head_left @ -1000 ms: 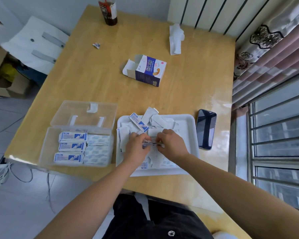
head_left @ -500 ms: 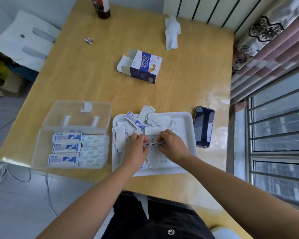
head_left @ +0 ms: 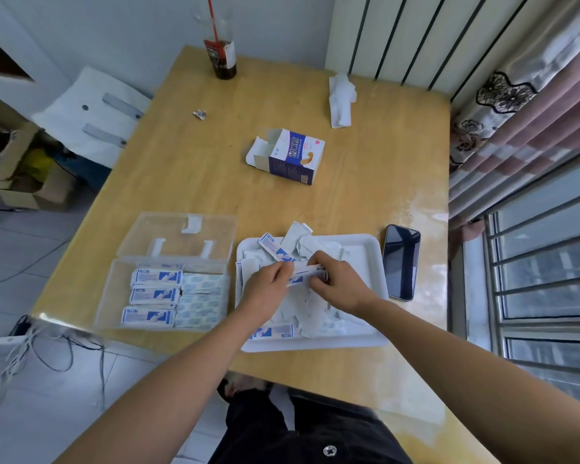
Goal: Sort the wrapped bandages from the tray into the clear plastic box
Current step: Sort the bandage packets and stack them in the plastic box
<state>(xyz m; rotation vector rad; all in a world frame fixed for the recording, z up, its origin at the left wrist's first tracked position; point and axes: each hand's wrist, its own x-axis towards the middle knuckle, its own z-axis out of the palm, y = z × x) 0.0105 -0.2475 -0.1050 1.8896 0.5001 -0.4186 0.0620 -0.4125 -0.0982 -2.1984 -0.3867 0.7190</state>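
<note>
White rectangular plastic tray (head_left: 365, 249): left hand (head_left: 268, 286) and right hand (head_left: 335, 283) together above it, pinching small stack of white-blue wrapped bandages (head_left: 307, 272). Risk: loose pinch, stack fans, strips drop short of clear plastic box (head_left: 114, 296) left of tray.

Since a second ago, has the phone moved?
No. The phone still lies just off the right edge of the white tray, its long side parallel to that edge. Only the camera view shifted.
</note>
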